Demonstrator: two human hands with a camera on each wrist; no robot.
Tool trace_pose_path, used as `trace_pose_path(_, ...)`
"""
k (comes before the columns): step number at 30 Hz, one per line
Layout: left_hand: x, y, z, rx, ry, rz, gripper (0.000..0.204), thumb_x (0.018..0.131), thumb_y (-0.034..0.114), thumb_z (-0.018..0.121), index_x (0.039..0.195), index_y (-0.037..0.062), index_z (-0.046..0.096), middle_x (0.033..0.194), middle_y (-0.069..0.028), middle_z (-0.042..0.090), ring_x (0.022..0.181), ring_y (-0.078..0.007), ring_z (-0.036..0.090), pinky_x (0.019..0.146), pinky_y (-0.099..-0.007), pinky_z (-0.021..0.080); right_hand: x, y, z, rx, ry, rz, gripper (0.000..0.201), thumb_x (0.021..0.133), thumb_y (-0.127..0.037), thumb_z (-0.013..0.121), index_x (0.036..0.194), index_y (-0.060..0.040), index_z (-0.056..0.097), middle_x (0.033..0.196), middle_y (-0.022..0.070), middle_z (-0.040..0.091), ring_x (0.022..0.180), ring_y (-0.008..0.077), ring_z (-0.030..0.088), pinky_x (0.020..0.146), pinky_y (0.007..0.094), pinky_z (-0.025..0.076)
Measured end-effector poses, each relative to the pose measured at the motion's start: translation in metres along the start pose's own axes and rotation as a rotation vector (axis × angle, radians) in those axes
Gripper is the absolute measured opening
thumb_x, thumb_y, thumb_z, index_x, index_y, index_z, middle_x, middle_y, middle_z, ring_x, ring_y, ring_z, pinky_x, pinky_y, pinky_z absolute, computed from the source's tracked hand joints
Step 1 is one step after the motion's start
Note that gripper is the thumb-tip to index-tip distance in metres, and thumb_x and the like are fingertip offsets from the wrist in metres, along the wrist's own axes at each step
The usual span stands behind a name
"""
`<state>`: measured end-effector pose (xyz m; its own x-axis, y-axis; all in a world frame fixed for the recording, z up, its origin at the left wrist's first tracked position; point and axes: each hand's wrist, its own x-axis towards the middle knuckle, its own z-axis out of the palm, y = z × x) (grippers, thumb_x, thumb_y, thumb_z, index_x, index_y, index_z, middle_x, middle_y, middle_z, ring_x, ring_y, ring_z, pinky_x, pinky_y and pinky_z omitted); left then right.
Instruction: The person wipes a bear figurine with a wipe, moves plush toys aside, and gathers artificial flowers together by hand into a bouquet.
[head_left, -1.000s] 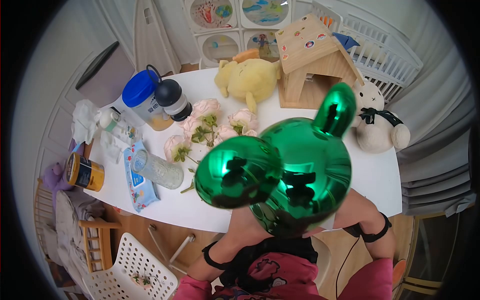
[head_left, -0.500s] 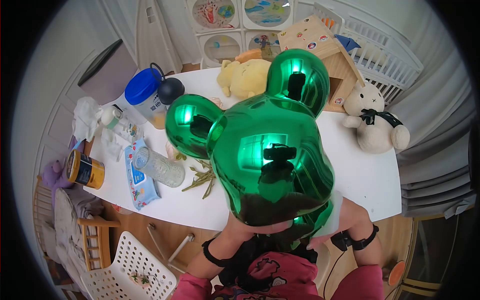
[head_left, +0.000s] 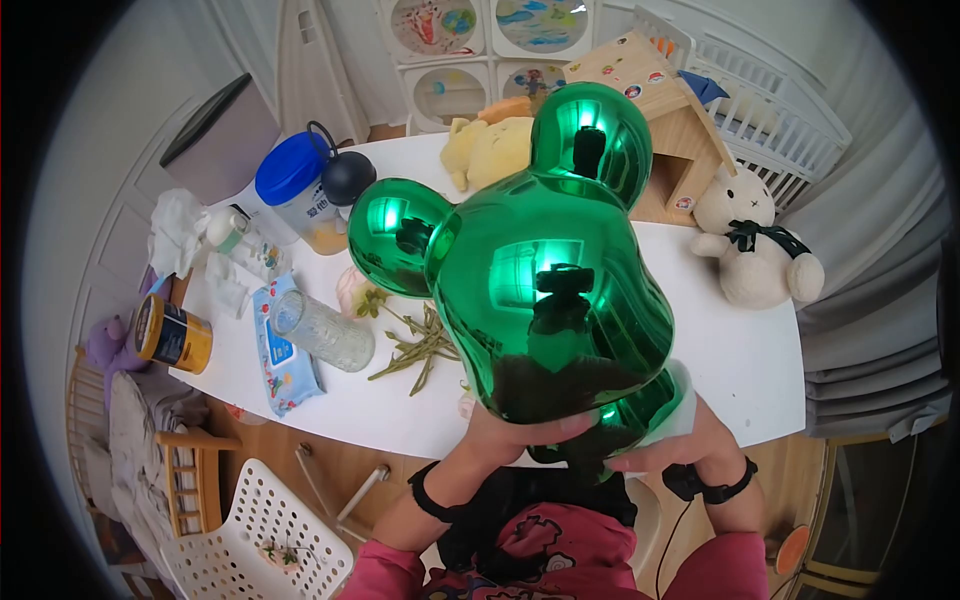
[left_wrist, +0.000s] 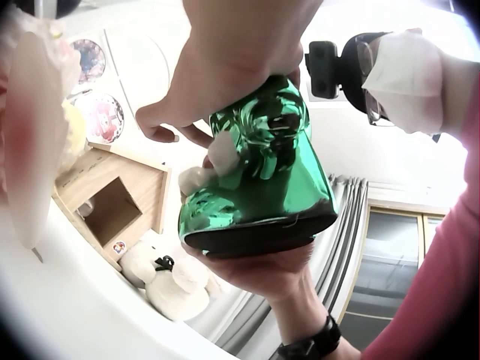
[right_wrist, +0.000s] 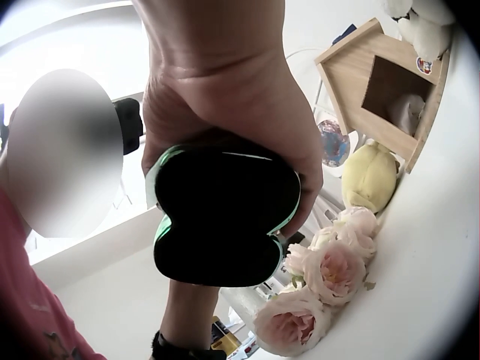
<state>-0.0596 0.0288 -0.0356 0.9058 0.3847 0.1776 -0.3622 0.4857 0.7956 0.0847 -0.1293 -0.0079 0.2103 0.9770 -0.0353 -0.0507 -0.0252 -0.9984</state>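
A shiny green bear figurine (head_left: pixel 555 300), with round ears, is held over the near edge of the table, its head leaning away from the person. My left hand (head_left: pixel 505 435) grips it just under the head. On the other side my right hand (head_left: pixel 690 437) clasps the lower part, with a white tissue (head_left: pixel 681 408) between palm and figurine. In the left wrist view the figurine's body (left_wrist: pixel 300 187) stretches between the two hands. Its dark underside (right_wrist: pixel 225 214) faces the right wrist camera, and the right hand's fingers curl round its sides.
Pale pink roses (right_wrist: pixel 334 274) lie behind the figurine, stems (head_left: pixel 425 345) toward the person. To the left are a glass vase (head_left: pixel 335 335), a wipes pack (head_left: pixel 280 365) and a blue-lidded tub (head_left: pixel 292 180). A white plush rabbit (head_left: pixel 755 265), wooden house (head_left: pixel 640 115) and yellow plush (head_left: pixel 490 155) stand farther back.
The figurine has turned from lying sideways to head up, its ears now away from the person. Both hands shifted their hold lower. In the last half second it moved only slightly.
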Motion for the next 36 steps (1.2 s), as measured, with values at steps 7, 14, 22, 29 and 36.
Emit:
trace_pose_path(7,0.0,0.012,0.01,0.523,0.023,-0.111,0.05,0.066,0.014,0.085,0.108,0.0031,0.061,0.097,-0.0068,0.066,0.088,-0.0183,0.064,0.075,-0.0317,0.05,-0.009,0.009,-0.003,-0.075,0.183,-0.145,0.071,0.057,-0.015,0.087,0.119,0.0012,0.056,0.109,0.0089,0.066,0.099,0.016,0.061,0.09,0.032,0.047)
trace_pose_path(14,0.003,0.016,0.039,0.951,0.205,0.144,0.058,0.069,0.025,0.084,0.113,0.0005,0.055,0.107,-0.0144,0.061,0.098,-0.0256,0.061,0.083,-0.035,0.048,-0.011,0.019,0.005,-0.249,0.399,-0.186,0.063,0.057,-0.015,0.087,0.112,0.0019,0.06,0.111,0.012,0.065,0.097,0.0171,0.063,0.083,0.0308,0.051)
trace_pose_path(22,0.018,0.0,0.042,0.117,0.283,0.007,0.048,0.077,0.019,0.078,0.116,-0.001,0.058,0.11,-0.0096,0.062,0.097,-0.0164,0.06,0.084,-0.0301,0.048,-0.01,0.009,0.036,-0.996,0.739,-0.536,0.052,0.071,-0.011,0.073,0.116,0.0087,0.058,0.122,0.0219,0.059,0.106,0.0325,0.059,0.096,0.0403,0.042)
trace_pose_path(29,0.024,0.008,0.024,-0.1,0.206,-0.029,0.087,0.074,0.022,0.068,0.146,0.001,0.023,0.148,-0.0182,0.032,0.135,-0.0385,0.034,0.105,-0.0514,0.04,-0.021,-0.022,0.05,-1.429,0.591,-0.314,0.051,0.08,-0.031,0.07,0.115,0.0042,0.06,0.129,0.017,0.055,0.116,0.0308,0.054,0.097,0.0481,0.041)
trace_pose_path(36,0.007,0.008,0.013,0.008,0.251,-0.065,0.103,0.062,0.032,0.074,0.146,0.0033,0.024,0.145,-0.0176,0.034,0.135,-0.0411,0.031,0.102,-0.0547,0.043,-0.015,-0.015,0.033,-0.501,0.515,-0.11,0.116,0.047,-0.033,0.094,0.14,0.0027,0.034,0.126,0.0146,0.052,0.115,0.026,0.053,0.098,0.0339,0.04)
